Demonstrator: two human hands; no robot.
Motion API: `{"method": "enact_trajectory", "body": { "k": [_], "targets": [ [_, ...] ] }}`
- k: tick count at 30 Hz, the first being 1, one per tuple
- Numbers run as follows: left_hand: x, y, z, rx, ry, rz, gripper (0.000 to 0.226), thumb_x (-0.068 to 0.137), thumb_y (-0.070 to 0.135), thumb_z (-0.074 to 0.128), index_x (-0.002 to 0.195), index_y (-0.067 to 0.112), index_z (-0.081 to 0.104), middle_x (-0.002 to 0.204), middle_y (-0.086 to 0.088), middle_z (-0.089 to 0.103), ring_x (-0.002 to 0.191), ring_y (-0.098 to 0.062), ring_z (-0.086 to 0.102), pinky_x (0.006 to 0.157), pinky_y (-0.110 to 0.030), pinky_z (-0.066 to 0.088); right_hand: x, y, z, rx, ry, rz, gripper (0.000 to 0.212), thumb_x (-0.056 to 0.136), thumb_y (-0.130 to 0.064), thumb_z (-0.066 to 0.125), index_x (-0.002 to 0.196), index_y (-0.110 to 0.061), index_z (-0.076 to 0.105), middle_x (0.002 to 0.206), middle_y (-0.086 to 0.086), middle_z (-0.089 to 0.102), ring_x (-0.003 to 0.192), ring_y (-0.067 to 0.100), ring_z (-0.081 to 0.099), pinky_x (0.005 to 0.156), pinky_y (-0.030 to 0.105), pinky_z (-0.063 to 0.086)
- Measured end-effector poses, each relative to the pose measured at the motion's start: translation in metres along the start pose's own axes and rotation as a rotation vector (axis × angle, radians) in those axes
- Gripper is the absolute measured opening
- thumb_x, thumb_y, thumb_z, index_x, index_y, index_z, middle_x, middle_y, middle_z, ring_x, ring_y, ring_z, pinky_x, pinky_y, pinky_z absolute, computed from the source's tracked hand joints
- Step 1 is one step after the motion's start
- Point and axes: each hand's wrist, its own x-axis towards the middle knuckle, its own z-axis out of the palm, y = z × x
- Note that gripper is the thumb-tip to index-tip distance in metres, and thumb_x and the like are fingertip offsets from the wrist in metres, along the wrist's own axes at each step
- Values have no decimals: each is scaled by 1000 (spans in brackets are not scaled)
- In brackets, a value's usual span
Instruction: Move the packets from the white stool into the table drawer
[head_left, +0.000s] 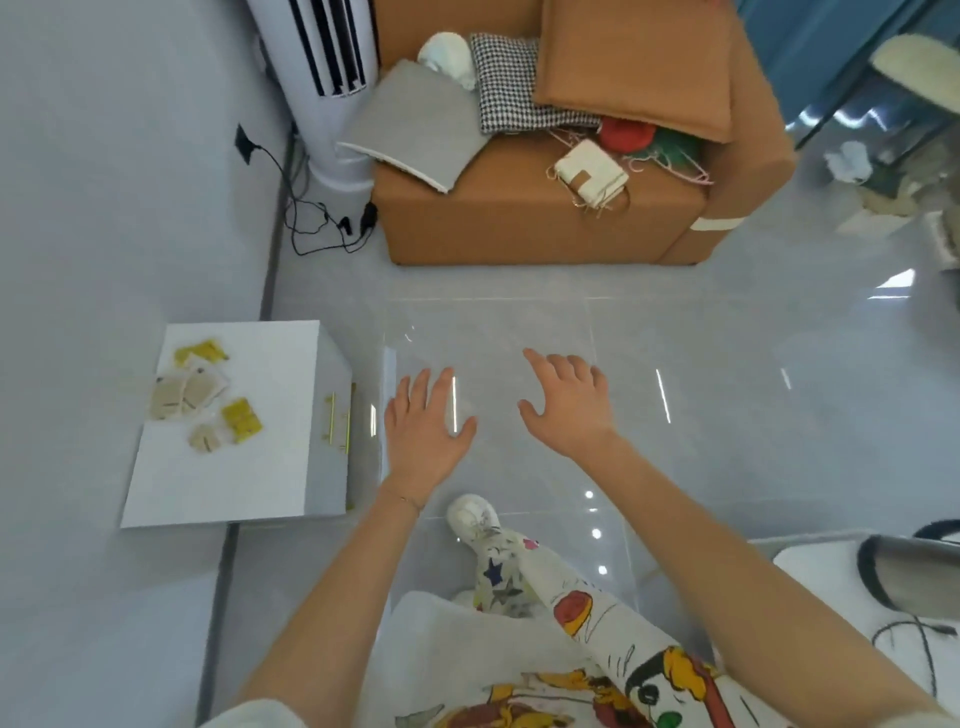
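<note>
Glossy grey floor (727, 395) beneath everything. Well to the left of the left hand (423, 431), yellow and beige packets (205, 397) scattered on the white stool (260, 467), untouched. Left hand flat, fingers straight together, holding nothing. Beside it, right hand (569, 405) spread, empty.

- The white stool (249, 467) has a matt, finely grained top; the handles (337, 421) on its side look like brass-coloured polished metal.
- The packets (205, 395) look like paper or foil, yellow and beige, some in clear, shiny plastic wrap.
- The floor (727, 389) is glossy grey tile that mirrors the lights.
- The sofa (519, 223) has a smooth, matt tan cover.
- The grey cushion (410, 119) is plain matt cloth; the checked cushion (511, 83) is coarser woven cloth.
- The tower fan (332, 130) is smooth white plastic.
- The trousers (597, 623) are printed soft cloth.
</note>
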Motion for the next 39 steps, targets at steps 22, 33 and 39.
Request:
{"method": "enact_trajectory", "body": {
  "k": [22,33,39],
  "targets": [
    [12,-171,-81,-111,363,-682,85,75,68,24,150,28,30,157,-6,27,147,-31,16,117,-49,17,185,-207,4,-209,-180,-602,69,93,-44,44,153,-29,12,155,3,26,144,26,17,118,46,11],
    [-14,-268,-95,-208,326,-879,84,77,66,30,152,28,21,160,-5,18,149,-29,8,119,-45,12,212,-321,49,-222,-245,-666,69,93,-43,47,152,-28,14,155,5,26,143,27,19,116,44,16],
    [-4,-317,-95,-283,368,-981,90,73,72,26,152,29,21,161,-3,17,149,-27,7,118,-45,12,236,-376,92,-221,-312,-722,67,93,-45,47,151,-27,19,153,2,31,142,27,22,116,46,19]
  ]
}}
